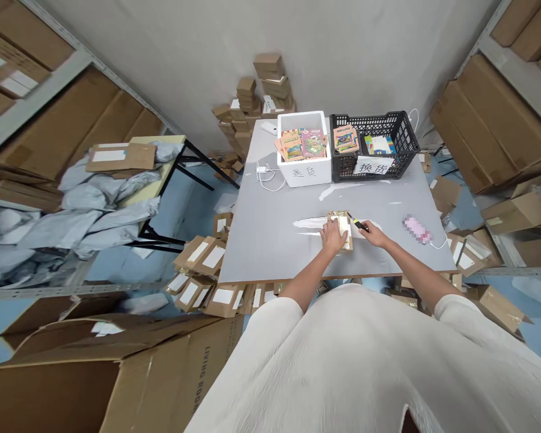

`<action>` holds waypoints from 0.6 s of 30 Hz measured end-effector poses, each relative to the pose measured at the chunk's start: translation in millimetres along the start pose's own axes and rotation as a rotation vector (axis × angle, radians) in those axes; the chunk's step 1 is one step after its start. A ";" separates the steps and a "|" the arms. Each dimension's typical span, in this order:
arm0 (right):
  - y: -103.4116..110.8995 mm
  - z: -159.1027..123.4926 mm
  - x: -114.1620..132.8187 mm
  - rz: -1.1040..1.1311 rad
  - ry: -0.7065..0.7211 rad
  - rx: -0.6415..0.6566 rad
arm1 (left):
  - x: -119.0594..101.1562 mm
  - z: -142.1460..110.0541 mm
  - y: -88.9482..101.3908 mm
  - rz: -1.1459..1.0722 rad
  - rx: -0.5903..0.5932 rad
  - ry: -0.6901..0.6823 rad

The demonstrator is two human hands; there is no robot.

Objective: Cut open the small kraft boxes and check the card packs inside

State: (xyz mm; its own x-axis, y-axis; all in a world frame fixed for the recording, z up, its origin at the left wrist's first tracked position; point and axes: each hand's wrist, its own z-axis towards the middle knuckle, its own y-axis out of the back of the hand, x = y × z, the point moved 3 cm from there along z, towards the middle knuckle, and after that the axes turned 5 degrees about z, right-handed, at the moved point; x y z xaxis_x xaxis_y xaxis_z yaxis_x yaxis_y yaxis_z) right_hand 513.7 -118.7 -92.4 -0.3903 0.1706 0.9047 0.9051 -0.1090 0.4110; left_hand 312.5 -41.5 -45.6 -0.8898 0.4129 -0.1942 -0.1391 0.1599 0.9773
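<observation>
Left hand (332, 235) on parcel (345, 225), fingers apart; right hand (375, 235) clamped on cutter (360, 226).
Likely light, stiff; hold side edges. Cutter-tip contact unclear.

Grey was shown by the counter (270, 240), and brown by the box (350, 242), marked with a white label (345, 225). The knife (359, 225) was coloured yellow and black, the bin (306, 174) white, the crate (343, 167) latticed in black.

From far off, I see a white box (315, 173) of books (314, 143) beside a black crate (343, 167) on the desk (261, 240). Brown boxes (277, 89) stand stacked by the wall (360, 54).
</observation>
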 end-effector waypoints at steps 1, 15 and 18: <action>3.3 0.0 -1.5 0.016 -0.021 -0.012 | -7.8 0.5 -2.9 0.014 0.017 -0.010; -6.8 -2.2 2.3 0.374 -0.251 0.021 | -1.3 1.7 8.4 0.261 0.227 -0.490; -12.0 -6.6 5.8 0.469 -0.284 0.107 | -0.9 -2.0 9.6 0.281 0.203 -0.467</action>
State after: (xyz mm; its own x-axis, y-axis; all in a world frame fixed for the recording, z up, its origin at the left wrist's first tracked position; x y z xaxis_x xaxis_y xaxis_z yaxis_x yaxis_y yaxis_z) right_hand 499.4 -122.9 -91.4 0.1062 0.3865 0.9162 0.9886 -0.1398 -0.0556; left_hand 311.1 -42.1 -35.8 -0.5878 0.8090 0.0080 0.2017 0.1370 0.9698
